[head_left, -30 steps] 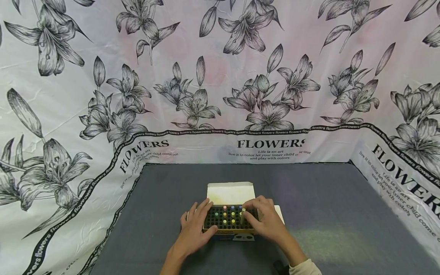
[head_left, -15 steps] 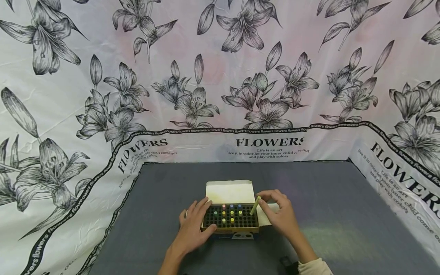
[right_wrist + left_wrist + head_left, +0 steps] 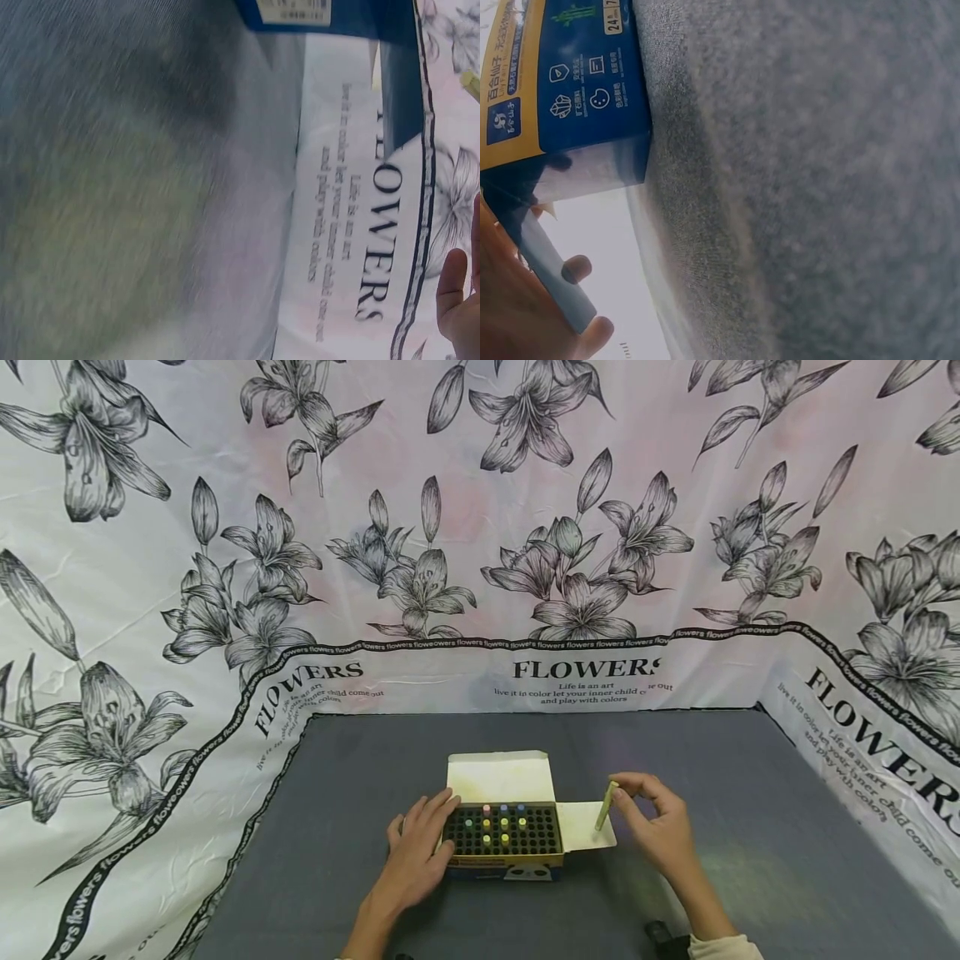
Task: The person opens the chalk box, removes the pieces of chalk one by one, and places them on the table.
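A blue and yellow chalk box (image 3: 480,861) stands on the table, its black holed insert uppermost. Several chalk sticks (image 3: 504,839) stand in the holes: yellow, pink, blue and green. My left hand (image 3: 415,847) rests at the box's left end with fingers spread; in the left wrist view its fingertips (image 3: 577,268) show past the side flap. Over the box's right flap (image 3: 585,831), my right hand (image 3: 663,827) pinches a yellow-green chalk stick (image 3: 604,808) by its upper end, the stick slanting downward. In the right wrist view the chalk's end appears at the right edge.
The white lid (image 3: 498,777) stands open behind the insert. Grey cloth covers the table (image 3: 360,777). A white floral-printed sheet (image 3: 442,685) hangs around its back and sides. A black wrist-worn device (image 3: 663,937) sits by the right sleeve (image 3: 723,947).
The yellow-green chalk stick has come out of the insert and travelled right with my right hand to over the right flap. My left hand stays at the box, its thumb drawn slightly back.
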{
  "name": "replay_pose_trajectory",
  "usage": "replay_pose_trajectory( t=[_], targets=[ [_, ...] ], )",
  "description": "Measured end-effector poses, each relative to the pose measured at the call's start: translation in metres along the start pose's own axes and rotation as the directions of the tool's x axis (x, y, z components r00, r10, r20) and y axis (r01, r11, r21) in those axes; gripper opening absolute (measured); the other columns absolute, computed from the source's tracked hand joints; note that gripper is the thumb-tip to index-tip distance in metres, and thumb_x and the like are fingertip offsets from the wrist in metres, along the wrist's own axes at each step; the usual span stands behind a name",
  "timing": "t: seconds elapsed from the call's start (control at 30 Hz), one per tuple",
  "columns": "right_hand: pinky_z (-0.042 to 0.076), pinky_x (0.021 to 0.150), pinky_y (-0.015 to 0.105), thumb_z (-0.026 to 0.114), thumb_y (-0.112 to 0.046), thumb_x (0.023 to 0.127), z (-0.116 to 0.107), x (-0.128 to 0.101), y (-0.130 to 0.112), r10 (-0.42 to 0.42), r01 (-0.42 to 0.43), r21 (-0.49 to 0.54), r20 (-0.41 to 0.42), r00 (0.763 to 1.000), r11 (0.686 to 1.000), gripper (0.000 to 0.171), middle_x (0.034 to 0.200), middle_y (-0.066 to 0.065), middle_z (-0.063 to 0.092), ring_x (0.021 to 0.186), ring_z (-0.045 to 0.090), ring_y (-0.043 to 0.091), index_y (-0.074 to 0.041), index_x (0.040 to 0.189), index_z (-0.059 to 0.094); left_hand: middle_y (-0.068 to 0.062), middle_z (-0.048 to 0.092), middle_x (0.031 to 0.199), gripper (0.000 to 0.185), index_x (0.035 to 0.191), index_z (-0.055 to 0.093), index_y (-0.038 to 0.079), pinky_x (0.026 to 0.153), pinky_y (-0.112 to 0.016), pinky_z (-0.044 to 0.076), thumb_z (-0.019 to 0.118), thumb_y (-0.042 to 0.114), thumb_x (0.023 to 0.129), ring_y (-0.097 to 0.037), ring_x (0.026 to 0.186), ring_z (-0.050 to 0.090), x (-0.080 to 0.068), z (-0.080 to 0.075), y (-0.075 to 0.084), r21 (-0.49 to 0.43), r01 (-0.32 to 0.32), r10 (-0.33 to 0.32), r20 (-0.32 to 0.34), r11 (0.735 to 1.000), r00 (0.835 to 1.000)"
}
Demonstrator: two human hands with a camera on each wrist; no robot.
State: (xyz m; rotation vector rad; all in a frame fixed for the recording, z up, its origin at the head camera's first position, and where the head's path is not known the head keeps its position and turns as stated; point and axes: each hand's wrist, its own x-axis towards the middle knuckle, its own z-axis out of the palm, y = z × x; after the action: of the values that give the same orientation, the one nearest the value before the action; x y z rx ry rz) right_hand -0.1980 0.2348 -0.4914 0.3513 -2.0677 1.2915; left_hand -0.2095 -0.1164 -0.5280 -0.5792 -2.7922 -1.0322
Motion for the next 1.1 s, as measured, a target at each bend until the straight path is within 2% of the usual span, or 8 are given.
replay_pose_trajectory(
  t=[0.07,0.27,0.47,0.67,0.77,0.87,1.1],
  targets=[
    [0.043,0.082,0.011,0.067,0.014,0.086,-0.007,-0.002,0.004,0.049,-0.049,-0.018,-0.005,0.999,0.999,0.025,0.089,0.009,0.069,0.086,0.06,-0.001,0.0,0.106,0.074,0.0,0.038,0.164,0.056,0.154,0.045,0.021,0.108,-0.076,0.008,0.047,0.013,0.099,-0.045,0.151,0.028,0.0,-0.001,0.0,0.006,-0.004,0.005,-0.005,1.0,1.0],
    [0.044,0.077,0.014,0.067,0.005,0.092,-0.025,-0.008,0.011,0.142,-0.139,-0.103,0.025,0.99,0.985,0.023,0.091,0.006,0.071,0.083,0.059,-0.003,-0.005,0.11,0.074,0.0,0.04,0.163,0.057,0.154,0.046,0.022,0.108,-0.075,0.009,0.044,0.009,0.098,-0.044,0.15,0.031,0.001,0.0,-0.002,0.035,-0.011,0.012,-0.018,0.999,1.0],
    [0.047,0.079,0.015,0.068,-0.006,0.096,-0.036,-0.016,0.018,0.207,-0.19,-0.157,0.101,0.973,0.969,0.017,0.085,0.001,0.072,0.078,0.063,0.003,-0.009,0.111,0.075,0.002,0.043,0.161,0.057,0.153,0.048,0.022,0.109,-0.076,0.012,0.044,0.009,0.098,-0.042,0.149,0.034,-0.001,-0.002,-0.004,0.077,-0.008,0.011,-0.043,0.997,0.999],
    [0.049,0.069,0.021,0.072,-0.011,0.094,-0.04,-0.023,0.025,0.234,-0.187,-0.255,0.168,0.958,0.949,0.012,0.078,-0.006,0.073,0.07,0.061,0.0,-0.011,0.105,0.076,0.002,0.043,0.162,0.056,0.153,0.048,0.022,0.109,-0.076,0.012,0.045,0.009,0.098,-0.042,0.149,0.034,-0.002,-0.004,-0.004,0.079,0.004,-0.001,-0.038,0.997,0.999],
    [0.048,0.063,0.023,0.074,-0.011,0.092,-0.04,-0.026,0.026,0.279,-0.208,-0.307,0.207,0.938,0.928,0.011,0.076,-0.008,0.072,0.067,0.059,-0.001,-0.01,0.103,0.076,0.002,0.042,0.162,0.057,0.153,0.048,0.022,0.109,-0.076,0.011,0.044,0.009,0.098,-0.042,0.15,0.033,-0.003,-0.003,-0.005,0.075,0.013,-0.01,-0.035,0.997,0.999],
    [0.046,0.058,0.024,0.075,-0.014,0.091,-0.038,-0.028,0.028,0.338,-0.241,-0.348,0.253,0.906,0.906,0.012,0.076,-0.007,0.071,0.064,0.057,-0.001,-0.009,0.102,0.076,0.002,0.042,0.162,0.057,0.154,0.047,0.023,0.109,-0.076,0.011,0.044,0.01,0.098,-0.042,0.15,0.033,-0.003,-0.003,-0.005,0.076,0.018,-0.016,-0.035,0.997,0.999],
    [0.049,0.058,0.024,0.076,-0.014,0.089,-0.034,-0.032,0.037,0.422,-0.259,-0.438,0.33,0.844,0.861,0.009,0.074,-0.005,0.07,0.061,0.06,-0.001,-0.01,0.097,0.075,0.001,0.041,0.163,0.057,0.154,0.046,0.022,0.109,-0.076,0.011,0.044,0.009,0.098,-0.043,0.149,0.034,-0.004,-0.002,-0.004,0.075,0.006,-0.003,-0.043,0.997,0.999]
  ],
)
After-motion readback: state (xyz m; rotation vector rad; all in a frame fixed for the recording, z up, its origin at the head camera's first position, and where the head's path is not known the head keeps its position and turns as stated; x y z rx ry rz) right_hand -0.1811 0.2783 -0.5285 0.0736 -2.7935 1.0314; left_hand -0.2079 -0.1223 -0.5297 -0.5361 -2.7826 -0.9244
